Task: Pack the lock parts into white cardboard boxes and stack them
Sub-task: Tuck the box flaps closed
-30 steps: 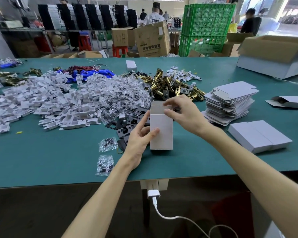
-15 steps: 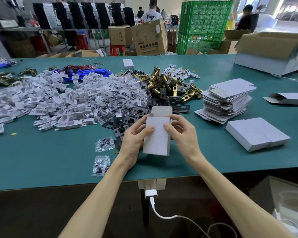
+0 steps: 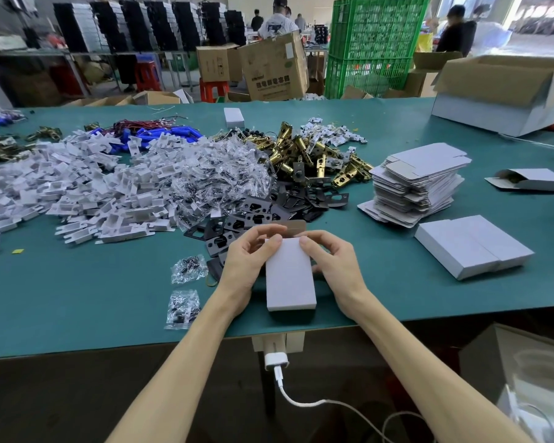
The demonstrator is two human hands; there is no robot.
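Left hand [image 3: 248,262] and right hand [image 3: 335,265] grasp one white cardboard box [image 3: 290,279] from either long side. The thumbs lie on its upper face near the far edge, and the remaining fingers curl around its flanks. The box lies lengthwise, pointing away from the person, close to the near edge of the green tabletop [image 3: 77,298]. Whether its base rests on the surface or is held just above it cannot be told. At the far end an end flap [image 3: 296,226] shows its brown inner side, not tucked in, with the left fingertips against it.

Directly beyond the box lies a heap of black plates [image 3: 259,207], and behind these a heap of brass latches [image 3: 304,155]. To the left stretch a heap of clear screw bags [image 3: 211,174] and a broad heap of white plastic parts [image 3: 77,187], with blue parts [image 3: 163,134] at the far side. Two loose screw bags [image 3: 188,270] lie on the tabletop just left of the left wrist, one nearer the person than the other.

To the right, well apart from the hands, stands a stack of flat box blanks [image 3: 419,187]. Nearer the edge, two closed white boxes [image 3: 474,247] lie side by side and touching. Farther right an open white box [image 3: 534,182] lies on its side, and a large carton [image 3: 506,94] with raised flaps occupies the far right corner. A white charger [image 3: 275,361] with its cable hangs below the near edge.
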